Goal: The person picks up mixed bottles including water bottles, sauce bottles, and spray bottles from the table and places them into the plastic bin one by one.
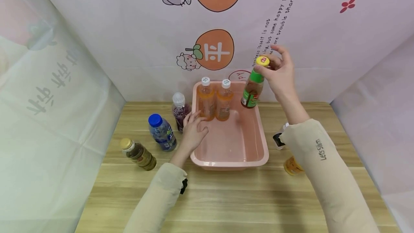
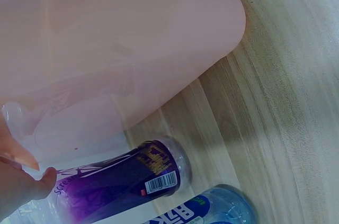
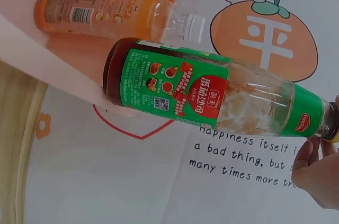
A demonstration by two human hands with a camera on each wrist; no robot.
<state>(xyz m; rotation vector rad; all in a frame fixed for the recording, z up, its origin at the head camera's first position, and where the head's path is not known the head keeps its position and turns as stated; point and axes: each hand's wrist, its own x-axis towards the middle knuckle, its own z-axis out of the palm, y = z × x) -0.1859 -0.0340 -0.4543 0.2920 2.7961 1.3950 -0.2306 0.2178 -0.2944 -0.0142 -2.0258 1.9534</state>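
My right hand point(image 1: 282, 76) pinches a tomato sauce bottle point(image 1: 252, 91) by its yellow cap. This bottle hangs slightly tilted over the far right corner of the pink basin point(image 1: 263, 150). Its green label point(image 3: 169, 86) and neck band face the right wrist camera. My left hand point(image 1: 194, 132) lies at the basin's left rim with its fingers loosely bent and nothing visible in them. Two orange drink bottles point(image 1: 207, 100) with white caps stand inside the basin at the far left. Just outside, beside my left hand, is a purple drink bottle point(image 1: 181, 112).
Left of the basin stand a blue-capped bottle point(image 1: 162, 132) and a dark bottle with a yellow cap point(image 1: 139, 154). On the right, an orange container point(image 1: 292, 166) and a white-topped bottle point(image 1: 279, 141) are partly behind my right sleeve. A printed cloth wall point(image 1: 145, 56) rises behind the table.
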